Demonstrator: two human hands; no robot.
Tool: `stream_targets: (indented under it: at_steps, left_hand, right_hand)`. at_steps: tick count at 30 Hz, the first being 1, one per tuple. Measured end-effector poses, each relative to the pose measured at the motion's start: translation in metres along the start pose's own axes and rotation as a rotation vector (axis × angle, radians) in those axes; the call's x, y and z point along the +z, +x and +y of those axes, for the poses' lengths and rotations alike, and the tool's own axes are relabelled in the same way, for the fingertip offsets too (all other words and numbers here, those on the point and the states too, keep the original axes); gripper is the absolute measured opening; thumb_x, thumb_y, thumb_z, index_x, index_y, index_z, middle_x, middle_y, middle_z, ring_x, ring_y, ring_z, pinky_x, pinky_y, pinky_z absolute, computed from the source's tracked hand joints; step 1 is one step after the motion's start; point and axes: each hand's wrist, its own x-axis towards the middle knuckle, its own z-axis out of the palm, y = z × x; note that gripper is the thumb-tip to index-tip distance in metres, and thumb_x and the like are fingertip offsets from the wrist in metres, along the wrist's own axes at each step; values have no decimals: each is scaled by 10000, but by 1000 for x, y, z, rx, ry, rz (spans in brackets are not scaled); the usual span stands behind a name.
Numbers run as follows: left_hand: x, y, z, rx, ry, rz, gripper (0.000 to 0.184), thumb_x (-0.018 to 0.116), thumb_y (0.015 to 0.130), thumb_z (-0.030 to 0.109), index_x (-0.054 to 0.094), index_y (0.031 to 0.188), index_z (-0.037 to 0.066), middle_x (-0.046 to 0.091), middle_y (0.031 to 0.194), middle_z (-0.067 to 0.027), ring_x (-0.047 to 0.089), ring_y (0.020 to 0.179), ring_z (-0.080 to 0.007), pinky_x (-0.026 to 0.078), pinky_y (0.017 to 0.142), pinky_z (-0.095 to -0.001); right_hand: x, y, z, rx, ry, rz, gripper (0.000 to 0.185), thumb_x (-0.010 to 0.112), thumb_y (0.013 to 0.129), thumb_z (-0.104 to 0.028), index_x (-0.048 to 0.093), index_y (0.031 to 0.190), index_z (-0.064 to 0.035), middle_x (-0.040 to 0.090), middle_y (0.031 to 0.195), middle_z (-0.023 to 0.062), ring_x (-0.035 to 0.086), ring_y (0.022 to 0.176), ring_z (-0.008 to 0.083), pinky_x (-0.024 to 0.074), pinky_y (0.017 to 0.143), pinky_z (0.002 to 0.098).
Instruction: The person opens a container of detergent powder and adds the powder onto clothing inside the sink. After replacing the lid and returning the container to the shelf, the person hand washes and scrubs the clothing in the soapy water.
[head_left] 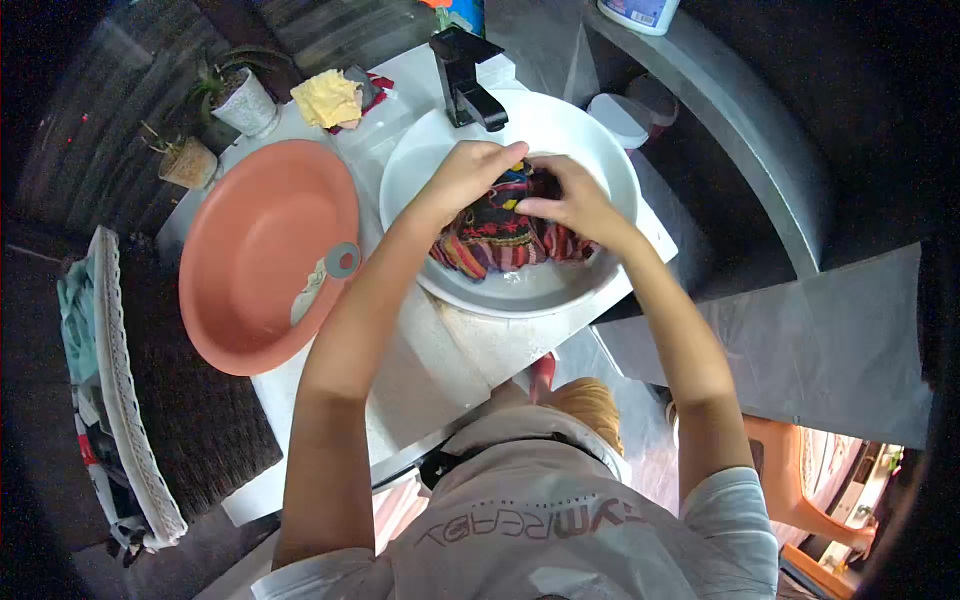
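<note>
A dark patterned cloth point(495, 222) with red, pink and yellow bands is bunched in the round white washbasin point(400, 190). My left hand point(470, 178) grips its upper left side, the thumb lying along the top and the other fingers mostly hidden. On the upper right side my right hand point(578, 200) is closed around a fold, its thumb pointing left across the fabric. The lower part of the cloth spreads over the basin floor, where a little water glints. Just beyond the hands stands a black faucet point(466, 82).
Left of the basin, an orange-pink plastic tub point(240, 270) holds a whitish item. A yellow cloth point(328, 100) and two potted plants, one in a white pot point(246, 104), stand along the back left. A white bottle point(640, 12) is on the curved ledge.
</note>
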Motion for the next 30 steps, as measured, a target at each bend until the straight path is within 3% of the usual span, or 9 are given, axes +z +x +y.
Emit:
stream_targets:
  at_steps: [5, 9, 10, 15, 17, 19, 21, 24, 30]
  left_hand:
    - [-9, -7, -20, -69, -57, -104, 364, 614, 832, 349, 630, 907, -7, 616, 841, -31, 544, 745, -70, 437, 655, -213]
    - [-7, -18, -11, -64, -162, -176, 353, 609, 838, 333, 634, 924, -8, 629, 867, -39, 567, 761, -78, 448, 673, -216]
    - [-7, -19, -8, -71, -214, -183, 350, 614, 836, 325, 633, 927, -13, 629, 869, -44, 568, 764, -80, 449, 675, -216]
    - [-11, -32, -1, -30, -133, -217, 354, 622, 832, 307, 626, 935, -31, 627, 887, -60, 567, 800, -89, 444, 702, -222]
    - [-17, -22, -29, 127, 96, -311, 368, 644, 807, 293, 610, 983, -28, 624, 881, -55, 554, 797, -101, 439, 712, -241]
    - [-22, -34, -36, 14, 416, -273, 386, 649, 802, 298, 600, 1004, -27, 621, 883, -58, 547, 794, -104, 439, 725, -254]
    - [-18, -38, -50, -50, 212, -187, 338, 621, 831, 280, 593, 995, -14, 605, 875, -34, 532, 803, -90, 431, 726, -247]
    - [0, -35, -57, 102, -349, 35, 206, 520, 902, 179, 546, 1000, -1, 558, 861, 1, 499, 808, -72, 407, 729, -218]
    - [38, -20, -50, 232, -324, 368, 187, 477, 914, 152, 556, 1017, 16, 580, 894, -35, 528, 838, -118, 412, 768, -245]
  right_hand:
    - [16, -7, 6, -129, 20, -80, 351, 741, 669, -318, 539, 741, -40, 584, 886, 134, 519, 972, 317, 384, 866, 379]
    - [23, -7, -11, -129, 15, -13, 610, 756, 629, -370, 540, 1098, -45, 522, 1135, 195, 462, 1102, 345, 340, 966, 401]
    - [14, -4, -17, -86, -29, -224, 876, 765, 632, -353, 345, 1309, 11, 413, 1301, 210, 394, 1208, 348, 305, 1019, 374]
    - [13, -7, -14, -200, -88, -112, 563, 703, 694, -387, 567, 1099, -19, 532, 1149, 223, 484, 1087, 352, 361, 947, 398]
    - [10, -8, -9, 39, 18, -271, 434, 676, 735, -341, 612, 1003, -5, 616, 970, 202, 571, 913, 352, 430, 831, 385]
    - [6, -14, -14, 74, 72, -243, 378, 650, 781, -315, 617, 969, 12, 651, 856, 152, 616, 792, 277, 462, 732, 336]
    - [3, -19, -19, 466, 602, -173, 357, 615, 832, -310, 614, 960, 23, 645, 856, 112, 613, 795, 194, 465, 725, 288]
    - [7, -24, -30, 549, 855, -96, 380, 522, 898, -314, 557, 1062, 27, 619, 951, 95, 594, 844, 140, 470, 750, 252]
    - [23, -20, -32, 916, 1261, 60, 400, 448, 925, -345, 527, 1123, -6, 600, 1029, 106, 585, 897, 196, 455, 840, 322]
